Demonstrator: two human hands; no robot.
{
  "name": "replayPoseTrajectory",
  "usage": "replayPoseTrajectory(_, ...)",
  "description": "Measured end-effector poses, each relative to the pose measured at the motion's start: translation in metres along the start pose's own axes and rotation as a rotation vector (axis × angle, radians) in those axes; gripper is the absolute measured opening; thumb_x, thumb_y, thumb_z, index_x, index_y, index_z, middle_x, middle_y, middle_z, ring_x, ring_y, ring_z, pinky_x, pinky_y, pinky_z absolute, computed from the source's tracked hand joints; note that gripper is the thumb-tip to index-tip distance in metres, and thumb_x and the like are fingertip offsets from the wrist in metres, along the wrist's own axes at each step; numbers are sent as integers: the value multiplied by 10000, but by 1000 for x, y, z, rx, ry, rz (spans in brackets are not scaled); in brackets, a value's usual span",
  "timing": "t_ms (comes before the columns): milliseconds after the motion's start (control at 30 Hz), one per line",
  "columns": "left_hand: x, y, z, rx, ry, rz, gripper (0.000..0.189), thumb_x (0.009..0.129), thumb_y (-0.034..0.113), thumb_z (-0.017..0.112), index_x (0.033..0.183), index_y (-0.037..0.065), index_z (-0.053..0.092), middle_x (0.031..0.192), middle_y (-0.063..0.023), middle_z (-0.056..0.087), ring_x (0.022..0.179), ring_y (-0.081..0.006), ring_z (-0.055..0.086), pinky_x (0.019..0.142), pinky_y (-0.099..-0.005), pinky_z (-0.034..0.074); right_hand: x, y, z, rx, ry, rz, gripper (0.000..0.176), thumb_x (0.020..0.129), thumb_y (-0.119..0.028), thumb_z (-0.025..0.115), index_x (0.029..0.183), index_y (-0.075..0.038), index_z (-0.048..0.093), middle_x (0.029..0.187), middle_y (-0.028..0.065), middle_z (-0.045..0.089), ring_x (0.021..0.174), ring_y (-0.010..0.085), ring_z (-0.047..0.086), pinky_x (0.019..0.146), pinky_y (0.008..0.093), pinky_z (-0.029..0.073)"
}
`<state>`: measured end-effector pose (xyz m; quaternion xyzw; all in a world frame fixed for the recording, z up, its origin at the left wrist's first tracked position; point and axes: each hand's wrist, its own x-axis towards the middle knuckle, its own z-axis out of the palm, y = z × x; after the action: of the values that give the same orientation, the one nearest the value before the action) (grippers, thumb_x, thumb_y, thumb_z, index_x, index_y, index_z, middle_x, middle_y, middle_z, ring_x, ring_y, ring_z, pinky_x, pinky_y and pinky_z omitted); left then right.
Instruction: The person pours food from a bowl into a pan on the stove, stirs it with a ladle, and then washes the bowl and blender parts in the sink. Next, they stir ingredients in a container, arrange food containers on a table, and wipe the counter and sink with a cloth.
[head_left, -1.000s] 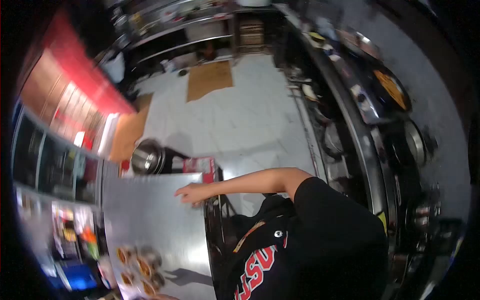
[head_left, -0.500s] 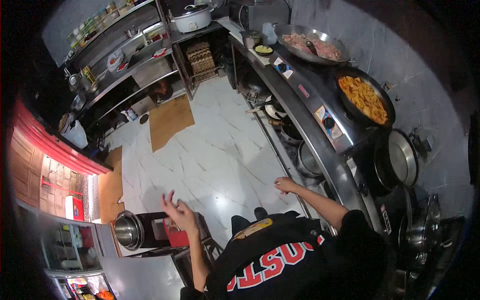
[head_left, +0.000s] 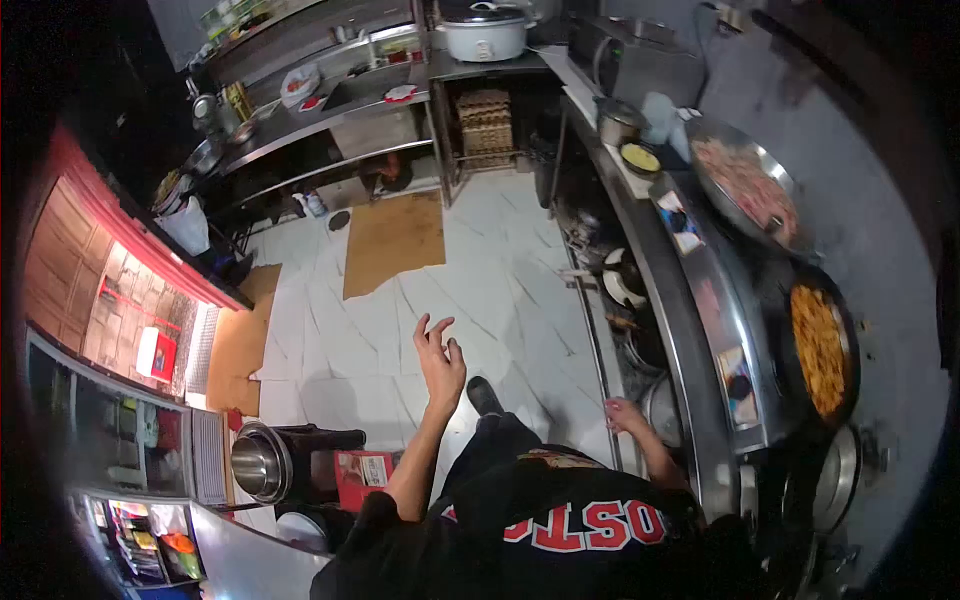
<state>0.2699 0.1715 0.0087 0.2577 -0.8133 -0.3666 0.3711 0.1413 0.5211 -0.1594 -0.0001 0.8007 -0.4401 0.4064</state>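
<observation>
My left hand (head_left: 440,370) is raised over the tiled floor, its fingers spread and loosely bent, with nothing in it. My right hand (head_left: 627,416) hangs beside the metal stove counter (head_left: 690,370), near the pans on its lower shelf. Its fingers are curled in and I see nothing in them. On the stove, to the right, a black pan (head_left: 852,385) holds orange-yellow cooked pieces (head_left: 818,345). Behind it a wide steel wok (head_left: 778,165) is filled with pale pinkish meat (head_left: 745,180), with a dark utensil in it. Neither hand touches the food.
Cardboard sheets (head_left: 395,240) lie on the white floor (head_left: 500,260). A sink counter (head_left: 345,100) runs along the back, with a white cooker (head_left: 485,40) at the corner. Steel bowls (head_left: 258,465) and a red box (head_left: 362,475) stand at my left. Egg trays (head_left: 485,125) are stacked below.
The view has swung to the right, and I have stepped, with one shoe now showing. Both hands have shifted with my body; my left hand remains open.
</observation>
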Motion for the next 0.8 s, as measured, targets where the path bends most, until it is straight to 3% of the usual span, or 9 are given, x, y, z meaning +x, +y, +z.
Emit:
replayPoseTrajectory(33, 19, -12, 3, 6, 10, -7, 304, 754, -17, 447, 1035, 81, 508, 1242, -183, 293, 1014, -280, 424, 691, -299, 421, 16, 0, 0, 24, 22, 35, 279, 802, -157, 501, 1060, -52, 493, 774, 36, 540, 540, 117, 555, 421, 242, 443)
replayPoseTrajectory(200, 148, -66, -3, -13, 108, -21, 287, 765, -15, 439, 1027, 77, 508, 1244, -184, 300, 1043, -283, 412, 669, -295, 433, 83, -11, 15, -161, 65, 193, 328, 778, -177, 511, 1074, -39, 484, 839, 92, 523, 655, 182, 527, 525, 285, 428)
replayPoseTrajectory(433, 245, -109, -29, 48, 193, -75, 304, 759, -26, 436, 1033, 80, 512, 1232, -171, 324, 1021, -274, 436, 677, -283, 445, 174, -80, 38, -591, -69, 142, 398, 745, -206, 525, 1093, -20, 472, 929, 172, 499, 816, 273, 489, 671, 347, 406)
replayPoseTrajectory(600, 292, -158, -28, 116, 244, -149, 291, 756, -26, 439, 1014, 79, 524, 1214, -165, 345, 1026, -268, 436, 678, -280, 450, 268, -170, 63, -797, -91, -34, 449, 721, -226, 536, 1106, -7, 463, 994, 228, 482, 931, 338, 462, 775, 390, 391)
replayPoseTrajectory(667, 319, -179, -23, 90, 256, -282, 269, 750, -15, 458, 994, 75, 531, 1194, -181, 358, 1035, -296, 428, 738, -318, 438, 321, -219, 76, -872, -48, -161, 470, 711, -234, 540, 1111, -1, 459, 1020, 251, 475, 977, 364, 451, 816, 408, 385)
replayPoseTrajectory(733, 348, -221, -11, 194, 231, -283, 265, 745, -8, 469, 989, 74, 530, 1183, -193, 363, 1038, -317, 424, 774, -344, 420, 385, -281, 95, -933, 28, -333, 491, 702, -243, 544, 1117, 4, 456, 1046, 274, 469, 1023, 390, 440, 858, 425, 379)
replayPoseTrajectory(800, 376, -256, -2, 320, 165, -304, 254, 730, 21, 502, 979, 68, 528, 1138, -239, 387, 1045, -371, 406, 869, -408, 356, 457, -341, 114, -959, 91, -555, 552, 782, -265, 477, 1214, 49, 335, 1237, 252, 347, 1152, 365, 333, 946, 405, 302)
